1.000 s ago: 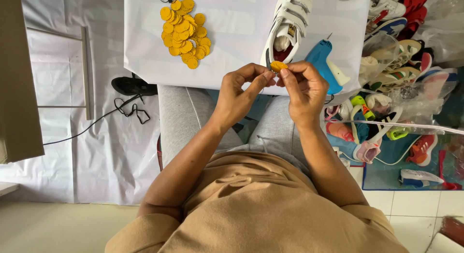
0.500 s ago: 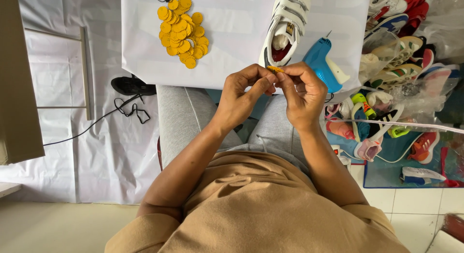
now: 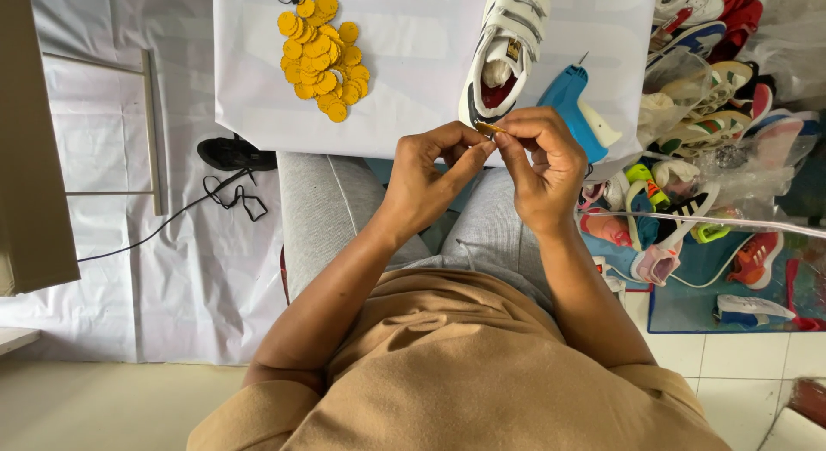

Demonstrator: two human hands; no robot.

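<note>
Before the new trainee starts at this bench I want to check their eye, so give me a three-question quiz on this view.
1. True or false: both hands pinch the same small yellow disc.
2. Which thing lies on the white sheet straight beyond the right hand?
A. a black cable
B. a blue glue gun
C. a red sandal
3. Fill in: the pile of yellow discs lies on the sheet nearer the ____ hand.

Key
1. True: the left hand and the right hand meet on it at their fingertips.
2. B, the blue glue gun, beside the white strap shoe.
3. left
</note>
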